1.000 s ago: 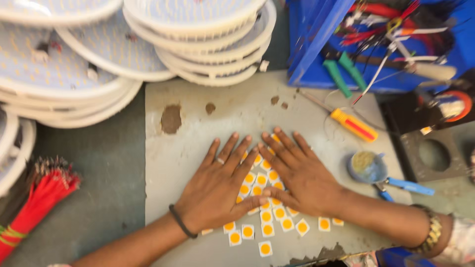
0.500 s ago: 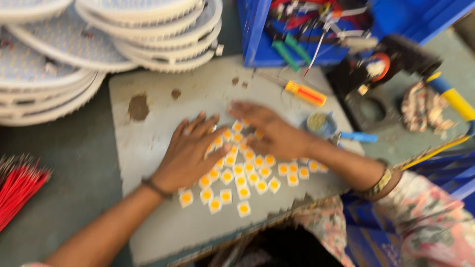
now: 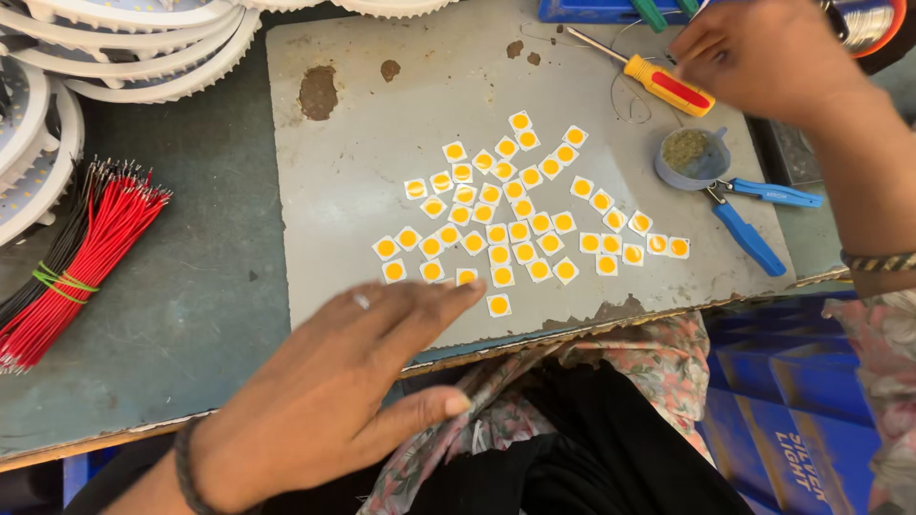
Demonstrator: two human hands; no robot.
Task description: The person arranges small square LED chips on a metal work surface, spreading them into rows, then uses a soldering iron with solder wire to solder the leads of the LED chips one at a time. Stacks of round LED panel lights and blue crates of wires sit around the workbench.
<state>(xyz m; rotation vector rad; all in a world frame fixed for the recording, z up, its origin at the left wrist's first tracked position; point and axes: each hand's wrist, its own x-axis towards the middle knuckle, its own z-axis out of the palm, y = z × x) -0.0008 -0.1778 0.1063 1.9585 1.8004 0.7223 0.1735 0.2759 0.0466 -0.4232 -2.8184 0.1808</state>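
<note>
Several small white squares with yellow round centres (image 3: 520, 215) lie spread on a grey metal plate (image 3: 382, 143). My left hand (image 3: 334, 391) hovers flat over the plate's near edge, fingers apart, holding nothing. Its fingertips are close to the nearest squares. My right hand (image 3: 759, 57) is raised at the far right of the plate, near a yellow-and-red screwdriver (image 3: 668, 84). Its fingers are curled and blurred, and whether it holds anything is hidden.
A bundle of red and black wires (image 3: 76, 257) lies at the left. White round lamp plates (image 3: 134, 48) are stacked at the back left. A small grey dish (image 3: 692, 157) and blue-handled pliers (image 3: 754, 215) sit at the right.
Both hands have lifted off the yellow squares. The left hand drew back toward the near edge, the right hand moved up and to the far right. The view has shifted closer.
</note>
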